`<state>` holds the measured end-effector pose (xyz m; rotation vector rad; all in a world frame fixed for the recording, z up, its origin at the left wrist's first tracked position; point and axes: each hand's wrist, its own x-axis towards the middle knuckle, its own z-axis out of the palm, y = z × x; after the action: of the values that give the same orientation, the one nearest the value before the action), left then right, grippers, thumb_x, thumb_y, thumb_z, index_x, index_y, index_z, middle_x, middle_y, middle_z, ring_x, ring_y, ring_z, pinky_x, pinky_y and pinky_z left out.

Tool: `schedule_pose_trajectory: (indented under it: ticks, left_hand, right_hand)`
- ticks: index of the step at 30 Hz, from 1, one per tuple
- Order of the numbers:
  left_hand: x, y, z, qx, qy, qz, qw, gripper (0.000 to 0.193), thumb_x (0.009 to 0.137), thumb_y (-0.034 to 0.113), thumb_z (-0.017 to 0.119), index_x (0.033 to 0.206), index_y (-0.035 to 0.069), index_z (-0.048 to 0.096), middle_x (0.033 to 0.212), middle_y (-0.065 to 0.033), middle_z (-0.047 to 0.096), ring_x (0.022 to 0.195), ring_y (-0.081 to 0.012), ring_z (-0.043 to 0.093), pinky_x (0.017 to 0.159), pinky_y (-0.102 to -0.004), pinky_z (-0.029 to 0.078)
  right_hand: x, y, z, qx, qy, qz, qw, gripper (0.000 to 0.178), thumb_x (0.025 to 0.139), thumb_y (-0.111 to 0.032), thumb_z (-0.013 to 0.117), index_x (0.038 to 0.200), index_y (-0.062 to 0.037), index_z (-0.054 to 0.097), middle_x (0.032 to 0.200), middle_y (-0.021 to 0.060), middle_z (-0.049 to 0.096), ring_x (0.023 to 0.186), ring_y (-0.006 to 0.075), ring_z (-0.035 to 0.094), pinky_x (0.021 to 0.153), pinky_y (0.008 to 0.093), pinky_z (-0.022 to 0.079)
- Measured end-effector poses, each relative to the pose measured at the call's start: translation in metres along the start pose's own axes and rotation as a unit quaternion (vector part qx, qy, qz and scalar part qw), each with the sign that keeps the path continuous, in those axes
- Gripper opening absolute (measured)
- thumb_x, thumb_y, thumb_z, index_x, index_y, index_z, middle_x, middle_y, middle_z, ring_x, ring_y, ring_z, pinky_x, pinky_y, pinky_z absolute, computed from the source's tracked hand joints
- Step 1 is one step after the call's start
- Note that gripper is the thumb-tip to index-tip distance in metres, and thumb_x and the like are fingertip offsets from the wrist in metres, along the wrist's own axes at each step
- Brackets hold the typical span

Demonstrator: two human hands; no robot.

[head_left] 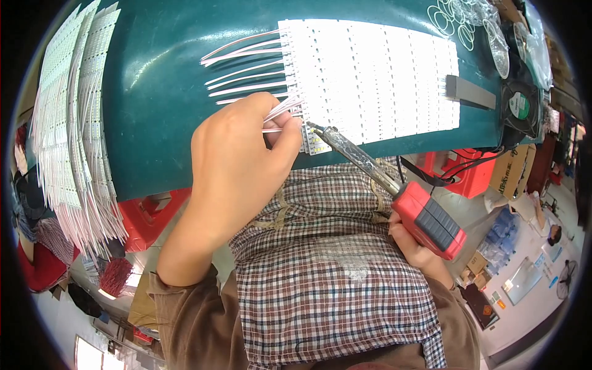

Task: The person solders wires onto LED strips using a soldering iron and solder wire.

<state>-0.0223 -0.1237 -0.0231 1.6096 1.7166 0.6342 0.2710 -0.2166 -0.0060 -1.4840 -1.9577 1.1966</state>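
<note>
A white panel of LED strip boards (376,80) lies on the green tabletop, with pairs of thin white and pink wires (246,54) sticking out from its left edge. My left hand (237,145) is over the panel's near left corner, thumb and fingers pinched round several thin wires (285,111) whose ends lie on the board edge. In my right hand (410,240) is a red and black soldering iron (428,219), gripped by its handle. Its dark tip is at the board edge, close beside my left thumb. Whether the tip touches a wire cannot be made out.
Wired LED boards (74,123) are stacked at the table's left, their wires hanging over the edge. A grey block (472,92) rests at the panel's right end, near a black fan (519,108). Looped wire (453,18) lies at the far right. Red stools (472,172) stand below.
</note>
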Motion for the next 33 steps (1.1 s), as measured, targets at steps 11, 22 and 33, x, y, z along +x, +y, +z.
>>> schedule_pose_trajectory:
  ticks: [11, 22, 33]
  left_hand:
    - [0.001, 0.002, 0.002, -0.001, 0.007, 0.007, 1.0, 0.018, 0.083, 0.012, 0.071, 0.073, 0.001, 0.061, 0.071, -0.0127, 0.067, 0.062, -0.0288, 0.067, 0.057, -0.038, 0.051]
    - [0.002, 0.012, -0.026, -0.044, 0.095, -0.002, 0.994, 0.022, 0.106, 0.015, 0.052, 0.106, 0.0, 0.068, 0.069, 0.0006, 0.058, 0.061, -0.0044, 0.053, 0.056, -0.02, 0.04]
    - [-0.012, 0.0, 0.001, -0.058, -0.015, 0.003, 0.998, 0.02, 0.089, 0.011, 0.073, 0.079, 0.0, 0.06, 0.065, -0.0024, 0.055, 0.057, -0.0072, 0.041, 0.051, -0.0265, 0.035]
  right_hand:
    - [-0.008, -0.001, -0.006, 0.04, 0.002, 0.079, 0.996, 0.025, 0.074, -0.007, 0.077, 0.096, 0.0002, 0.07, 0.085, 0.0133, 0.069, 0.069, 0.031, 0.068, 0.061, 0.0362, 0.054]
    - [-0.013, 0.0, -0.01, -0.003, 0.0, 0.081, 0.997, 0.027, 0.073, -0.006, 0.077, 0.098, -0.0006, 0.07, 0.087, 0.0131, 0.07, 0.071, 0.0326, 0.069, 0.064, 0.0378, 0.055]
    - [-0.018, 0.006, -0.004, 0.009, 0.029, 0.023, 0.999, 0.026, 0.073, -0.009, 0.081, 0.095, 0.0001, 0.069, 0.087, 0.0142, 0.069, 0.072, 0.0328, 0.07, 0.063, 0.0382, 0.056]
